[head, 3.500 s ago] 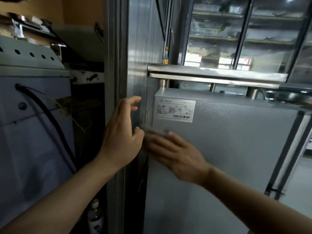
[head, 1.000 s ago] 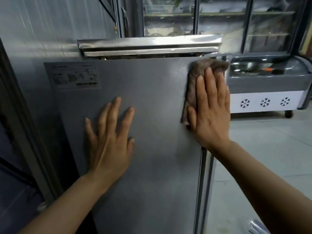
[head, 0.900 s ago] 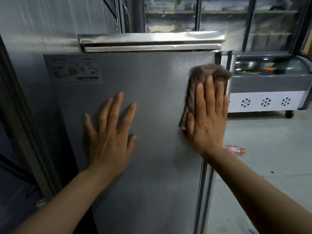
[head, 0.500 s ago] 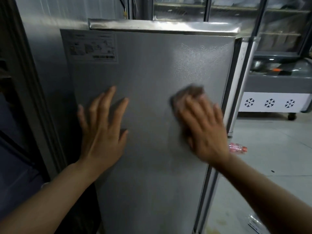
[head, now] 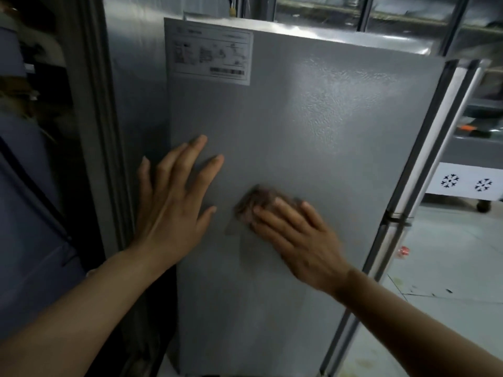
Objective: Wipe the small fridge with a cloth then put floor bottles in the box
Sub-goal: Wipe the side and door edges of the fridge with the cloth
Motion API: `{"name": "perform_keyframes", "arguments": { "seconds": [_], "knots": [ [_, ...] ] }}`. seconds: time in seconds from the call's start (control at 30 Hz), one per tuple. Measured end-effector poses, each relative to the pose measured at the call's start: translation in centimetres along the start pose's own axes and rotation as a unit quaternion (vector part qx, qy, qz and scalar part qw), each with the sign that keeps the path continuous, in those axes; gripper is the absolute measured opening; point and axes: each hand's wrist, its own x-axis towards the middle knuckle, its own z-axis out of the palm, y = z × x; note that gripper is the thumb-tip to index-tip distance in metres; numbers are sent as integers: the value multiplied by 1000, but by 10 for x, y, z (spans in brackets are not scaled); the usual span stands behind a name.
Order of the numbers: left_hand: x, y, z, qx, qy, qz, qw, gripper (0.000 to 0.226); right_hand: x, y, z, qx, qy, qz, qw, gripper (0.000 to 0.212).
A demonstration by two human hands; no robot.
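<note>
Fridge (head: pixel 313 159) side panel gets a wipe: the flat-fingered right hand (head: pixel 296 238) presses a brown cloth (head: pixel 254 201) mid-panel, the open left hand (head: pixel 174 202) braced alongside. Held only by pressure, the cloth could slip free and drop.

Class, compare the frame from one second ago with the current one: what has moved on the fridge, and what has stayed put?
The right hand slid the cloth from the panel's upper right corner down and left to mid-panel, beside the left hand. The left hand stayed flat on the fridge.
</note>
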Motion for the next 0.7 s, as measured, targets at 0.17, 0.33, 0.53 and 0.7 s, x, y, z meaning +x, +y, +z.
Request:
{"name": "perform_keyframes", "arguments": {
  "seconds": [0.17,0.33,0.53,0.7],
  "knots": [
    [-11,-9,-2,-91,-36,-89,991,94,73,39,-19,7,113,183,976,60],
    [-21,-18,-4,-243,-35,-108,963,93,47,-20,3,11,37,76,996,62],
    [-31,-28,-13,-397,-45,-141,906,103,48,-29,0,-1,-12,-30,999,58],
    [-35,-41,-8,-471,-69,-191,858,97,118,-20,-5,12,85,104,991,56]
  ]
}}
